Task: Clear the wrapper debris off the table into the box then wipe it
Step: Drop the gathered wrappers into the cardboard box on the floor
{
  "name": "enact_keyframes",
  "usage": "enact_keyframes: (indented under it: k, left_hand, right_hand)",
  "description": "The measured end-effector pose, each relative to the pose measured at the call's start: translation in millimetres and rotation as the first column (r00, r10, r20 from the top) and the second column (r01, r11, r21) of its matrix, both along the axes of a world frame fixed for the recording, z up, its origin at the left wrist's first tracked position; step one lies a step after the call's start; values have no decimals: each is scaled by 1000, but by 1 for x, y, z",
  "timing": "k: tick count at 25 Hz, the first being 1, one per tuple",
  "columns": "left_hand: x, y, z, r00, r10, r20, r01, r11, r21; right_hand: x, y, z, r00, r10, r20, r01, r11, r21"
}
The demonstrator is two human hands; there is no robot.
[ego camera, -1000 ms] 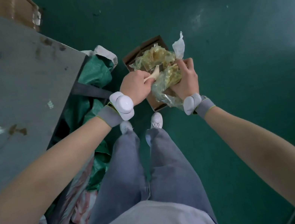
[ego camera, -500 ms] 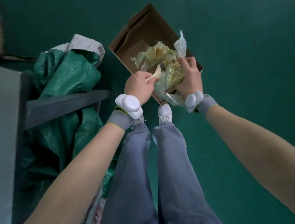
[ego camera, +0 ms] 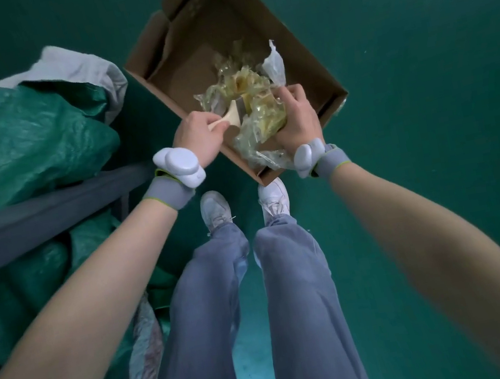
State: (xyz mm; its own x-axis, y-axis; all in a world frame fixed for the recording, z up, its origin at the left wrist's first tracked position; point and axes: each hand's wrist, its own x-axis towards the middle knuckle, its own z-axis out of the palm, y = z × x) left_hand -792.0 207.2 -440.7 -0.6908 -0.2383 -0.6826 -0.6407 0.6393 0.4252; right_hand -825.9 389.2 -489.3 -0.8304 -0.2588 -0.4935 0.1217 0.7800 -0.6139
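Holding the wrapper bundle over the box, right hand clutching it, left hand gripping a brush; dropping and wiping seemingly remain.

One head camera, aimed steeply down at the floor.

It looks along both forearms from above; legs fill the lower centre, shoes sit mid-frame, and the box lies in the upper centre. Hands are close to the lens; wide-angle bend curves the edges. No second view.
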Motion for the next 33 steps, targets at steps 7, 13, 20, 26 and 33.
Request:
enact_keyframes:
  k: [7, 13, 20, 26, 33]
  left_hand:
    - [-11, -14, -51, 994, 110, 6, -109, 990, -91]
    - [0, -8, -41, 962, 209, -178, -217, 976, -26]
    - [11, -17, -21, 927, 287, -241, -241, 949, 202]
    - [0, -8, -34, 996, 5, -90, -2, 999, 41]
    - [-7, -9, -64, 992, 121, -28, -122, 992, -40]
  right_hand:
    - [7, -5, -61, 993, -90, 75, 87, 996, 31]
    - [6, -12, -78, 918, -292, 267, 289, 956, 52]
    - [-9, -16, -76, 883, -346, 317, 325, 938, 118]
    - [-11, -27, -76, 915, -284, 286, 283, 958, 45]
    - [-23, -34, -72, 881, -255, 398, 321, 941, -108]
